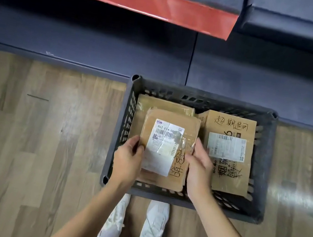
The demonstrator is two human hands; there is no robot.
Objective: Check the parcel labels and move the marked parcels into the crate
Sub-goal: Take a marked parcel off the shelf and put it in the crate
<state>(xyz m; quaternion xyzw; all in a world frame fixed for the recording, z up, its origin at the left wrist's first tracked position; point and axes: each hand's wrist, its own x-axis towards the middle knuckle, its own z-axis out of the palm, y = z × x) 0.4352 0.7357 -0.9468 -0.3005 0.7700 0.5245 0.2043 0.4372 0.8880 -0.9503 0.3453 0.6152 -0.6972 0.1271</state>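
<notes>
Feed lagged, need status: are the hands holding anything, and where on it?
Yes: both hands, left and right, grip the labelled cardboard parcel by its left and right edges, over the crate.

Three labelled cardboard parcels (pixel 167 147) flat inside dark slatted crate (pixel 263 167)

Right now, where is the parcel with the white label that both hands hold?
In the head view, the parcel is over the left half of the crate, on another box, between the left hand and right hand.
</notes>
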